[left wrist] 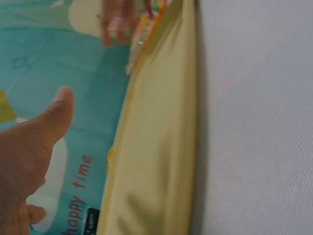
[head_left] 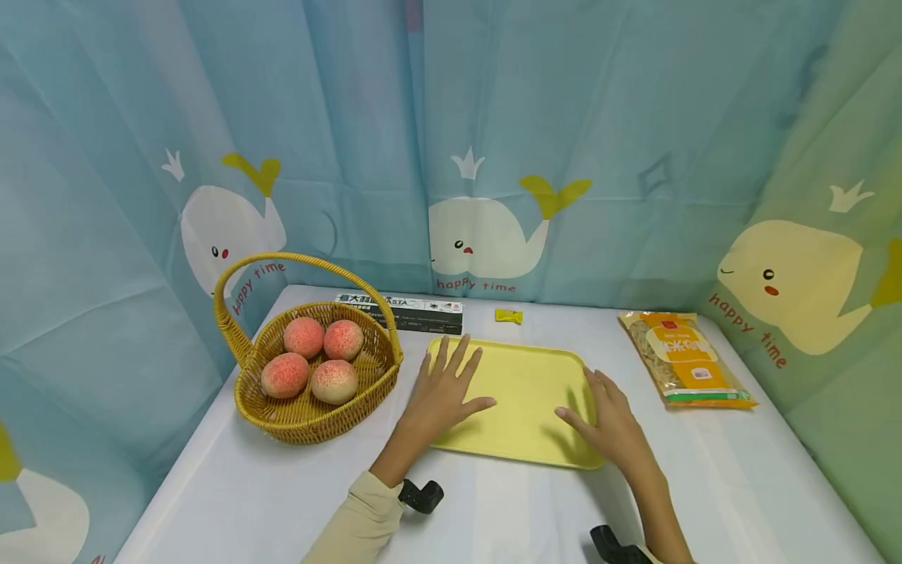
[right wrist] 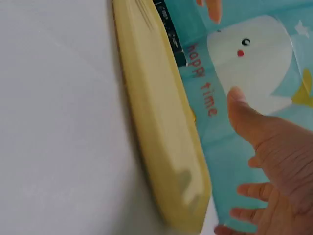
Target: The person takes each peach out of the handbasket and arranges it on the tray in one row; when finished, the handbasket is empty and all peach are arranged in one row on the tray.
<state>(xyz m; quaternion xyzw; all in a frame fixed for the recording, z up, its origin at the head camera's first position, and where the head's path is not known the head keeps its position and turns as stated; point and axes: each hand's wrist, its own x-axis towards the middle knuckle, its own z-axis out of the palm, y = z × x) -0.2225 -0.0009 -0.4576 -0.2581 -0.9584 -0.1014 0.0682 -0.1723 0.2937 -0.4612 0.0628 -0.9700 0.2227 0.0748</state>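
Your left hand (head_left: 442,398) and right hand (head_left: 615,424) hovered, fingers spread; the yellow tray (head_left: 524,392) seemed light, stiff, grippable by its short edges.

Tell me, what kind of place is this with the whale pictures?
Probably a little curtained corner set up for filming, though I can't be sure: whale-print curtains hang behind and beside a white tabletop, and black gadgets sit at the person's wrists.

A golden basket (head_left: 310,431) of red-speckled peaches (head_left: 285,375) stands near the white table's (head_left: 507,509) left edge, beside a yellow tray (head_left: 521,392).
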